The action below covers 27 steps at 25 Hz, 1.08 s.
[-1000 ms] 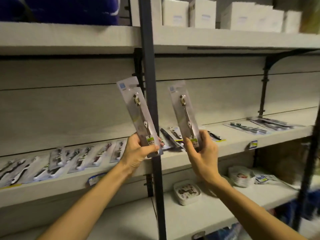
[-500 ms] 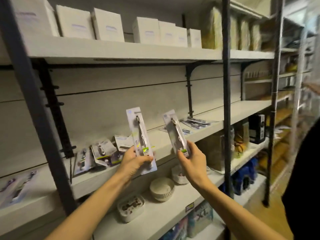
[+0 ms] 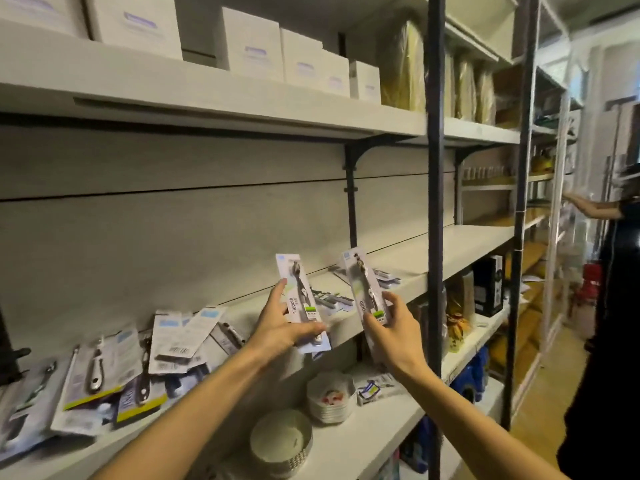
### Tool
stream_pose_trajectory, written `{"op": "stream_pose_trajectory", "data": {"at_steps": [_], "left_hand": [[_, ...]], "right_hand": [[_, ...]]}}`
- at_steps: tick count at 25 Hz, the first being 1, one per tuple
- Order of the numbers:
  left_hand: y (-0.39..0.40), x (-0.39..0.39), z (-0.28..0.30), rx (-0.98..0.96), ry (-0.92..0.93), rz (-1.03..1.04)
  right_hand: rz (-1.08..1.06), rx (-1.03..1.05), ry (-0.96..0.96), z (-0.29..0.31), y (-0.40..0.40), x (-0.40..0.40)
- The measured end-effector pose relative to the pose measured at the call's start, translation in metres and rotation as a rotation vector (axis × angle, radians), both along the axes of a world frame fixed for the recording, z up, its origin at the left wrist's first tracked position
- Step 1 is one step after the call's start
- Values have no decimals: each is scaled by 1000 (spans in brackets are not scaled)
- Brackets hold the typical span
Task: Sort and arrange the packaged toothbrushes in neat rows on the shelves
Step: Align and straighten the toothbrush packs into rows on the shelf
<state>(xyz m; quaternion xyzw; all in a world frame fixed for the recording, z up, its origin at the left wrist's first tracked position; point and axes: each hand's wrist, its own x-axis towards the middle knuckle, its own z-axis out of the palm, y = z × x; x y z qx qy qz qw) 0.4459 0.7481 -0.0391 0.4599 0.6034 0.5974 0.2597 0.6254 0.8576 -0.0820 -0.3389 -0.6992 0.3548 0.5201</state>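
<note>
Two packaged toothbrushes are held upright in front of the middle shelf [image 3: 398, 271]. The left hand [image 3: 280, 327] is closed around the lower part of the left toothbrush pack [image 3: 300, 299], with the thumb across the card near its bottom and a finger raised along its left edge. The right hand [image 3: 391, 337] is closed on the right toothbrush pack [image 3: 363, 292], gripped at its lower end, the pack tilted slightly leftward at the top. The two packs are held near each other but apart.

On the shelf to the left, a loose pile of toothbrush packs [image 3: 138, 368] is seen lying flat and overlapping, some face down with barcodes showing. Further packs [image 3: 332, 299] are laid flat behind the held ones. White boxes [image 3: 249, 43] are lined up on the upper shelf. On the lower shelf, a stack of white bowls [image 3: 330, 396] and a round tin [image 3: 282, 441] are placed. Another person's arm [image 3: 588, 209] is visible far right.
</note>
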Motion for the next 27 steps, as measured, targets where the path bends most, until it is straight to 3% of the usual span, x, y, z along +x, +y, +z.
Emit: {"op": "stream_pose_trajectory", "data": {"at_steps": [4,12,20,23,27], "left_hand": [[55,-19,13,-23,65,13],[157,-30,1,-57,-40,170],[264,-47,12,-142,142,328],[290,-49,-3,-197,278,351],[300,-59,-24,-472,655,261]], "right_hand": [[-55,2,-20,8,49,-6],[-71,5,-153,8,166,-21],[74,121,-362,38,298,-61],[125,101,-402,34,334,-71],[211,80,-480,9,356,-80]]}}
